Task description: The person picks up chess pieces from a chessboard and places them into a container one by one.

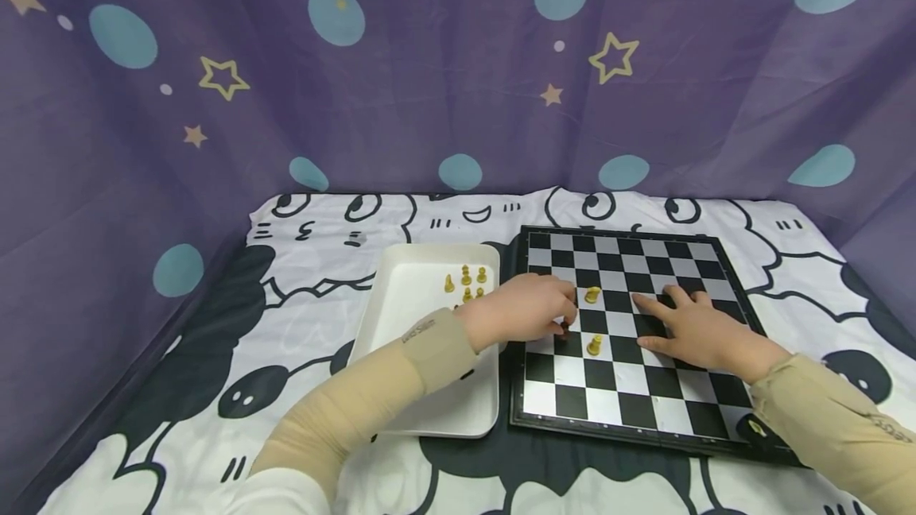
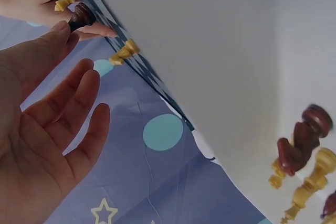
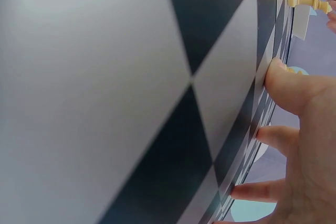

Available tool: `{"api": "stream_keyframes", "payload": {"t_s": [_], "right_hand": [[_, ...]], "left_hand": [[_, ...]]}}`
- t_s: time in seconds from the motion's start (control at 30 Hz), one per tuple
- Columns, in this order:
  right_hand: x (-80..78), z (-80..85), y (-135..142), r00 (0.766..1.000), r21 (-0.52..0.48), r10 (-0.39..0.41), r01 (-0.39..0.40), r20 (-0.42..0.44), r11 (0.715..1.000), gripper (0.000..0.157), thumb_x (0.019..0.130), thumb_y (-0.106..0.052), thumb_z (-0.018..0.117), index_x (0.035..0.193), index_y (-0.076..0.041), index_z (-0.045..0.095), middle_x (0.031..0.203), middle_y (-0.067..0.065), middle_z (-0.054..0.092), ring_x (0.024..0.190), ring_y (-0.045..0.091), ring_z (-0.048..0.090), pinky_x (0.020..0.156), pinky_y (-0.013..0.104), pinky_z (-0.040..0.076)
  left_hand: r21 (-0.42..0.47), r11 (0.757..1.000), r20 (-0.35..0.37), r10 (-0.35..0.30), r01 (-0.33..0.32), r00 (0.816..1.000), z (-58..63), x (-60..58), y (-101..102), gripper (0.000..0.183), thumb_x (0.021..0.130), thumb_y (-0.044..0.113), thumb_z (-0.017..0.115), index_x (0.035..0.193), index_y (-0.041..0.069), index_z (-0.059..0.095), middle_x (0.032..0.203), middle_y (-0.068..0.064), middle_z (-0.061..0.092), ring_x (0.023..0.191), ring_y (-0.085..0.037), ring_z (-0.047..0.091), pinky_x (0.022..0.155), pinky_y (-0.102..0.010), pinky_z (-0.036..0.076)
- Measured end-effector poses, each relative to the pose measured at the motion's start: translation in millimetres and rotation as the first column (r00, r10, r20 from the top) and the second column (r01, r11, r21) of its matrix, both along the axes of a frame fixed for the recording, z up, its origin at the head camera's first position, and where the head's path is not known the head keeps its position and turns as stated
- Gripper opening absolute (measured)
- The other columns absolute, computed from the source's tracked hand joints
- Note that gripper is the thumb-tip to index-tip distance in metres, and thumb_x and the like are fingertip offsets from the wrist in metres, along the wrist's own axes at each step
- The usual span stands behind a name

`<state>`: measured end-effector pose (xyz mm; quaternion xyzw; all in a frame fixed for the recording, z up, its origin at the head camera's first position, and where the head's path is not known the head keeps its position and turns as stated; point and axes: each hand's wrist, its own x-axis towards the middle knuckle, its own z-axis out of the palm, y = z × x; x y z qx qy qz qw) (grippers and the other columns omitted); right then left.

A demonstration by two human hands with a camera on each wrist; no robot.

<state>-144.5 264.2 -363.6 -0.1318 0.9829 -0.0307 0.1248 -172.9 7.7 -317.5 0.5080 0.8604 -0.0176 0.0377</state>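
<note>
My left hand (image 1: 525, 308) pinches a dark brown chess piece (image 2: 82, 17) between thumb and fingertips, over the left part of the chessboard (image 1: 630, 378). The fingers cover the piece's top, so its exact kind cannot be told. Beside this hand, a yellow knight (image 1: 592, 294) and another yellow chess piece (image 1: 594, 345) with a crown-like top stand on the board. My right hand (image 1: 704, 336) rests on the board's right half, its fingers spread and holding nothing. In the right wrist view its fingertips (image 3: 262, 135) touch the squares.
A white tray (image 1: 401, 257) lies left of the board, under my left forearm. It holds several yellow pieces (image 1: 466, 275) and dark ones, including a dark brown knight (image 2: 299, 148). The cloth (image 1: 300, 324) is black and white; a purple curtain (image 1: 429, 86) hangs behind.
</note>
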Motion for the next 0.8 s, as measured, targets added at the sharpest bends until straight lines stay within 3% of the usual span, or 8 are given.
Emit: {"api": "stream_keyframes", "payload": {"t_s": [0.4, 0.8], "right_hand": [[0.5, -1.7, 0.5, 1.000, 0.013, 0.006, -0.007, 0.002, 1.000, 0.080, 0.082, -0.066, 0.054, 0.142, -0.014, 0.043, 0.132, 0.034, 0.037, 0.108, 0.058, 0.041, 0.074, 0.067, 0.045], [-2.1, -2.3, 2.5, 1.000, 0.010, 0.007, -0.007, -0.002, 1.000, 0.085, 0.080, -0.073, 0.047, 0.143, -0.016, 0.042, 0.133, 0.034, 0.036, 0.109, 0.058, 0.040, 0.072, 0.067, 0.046]], "left_hand": [[0.036, 0.999, -0.057, 0.011, -0.009, 0.998, 2.0, 3.1, -24.1, 0.011, 0.087, 0.024, 0.069, 0.097, 0.023, 0.073, 0.101, 0.006, 0.063, 0.091, -0.009, 0.059, 0.081, -0.024, 0.048], [0.120, 0.990, -0.061, 0.077, -0.070, 0.995, 20.4, 0.3, -58.7, 0.007, 0.084, 0.020, 0.072, 0.091, 0.020, 0.073, 0.100, 0.001, 0.063, 0.090, -0.015, 0.060, 0.078, -0.031, 0.050]]}}
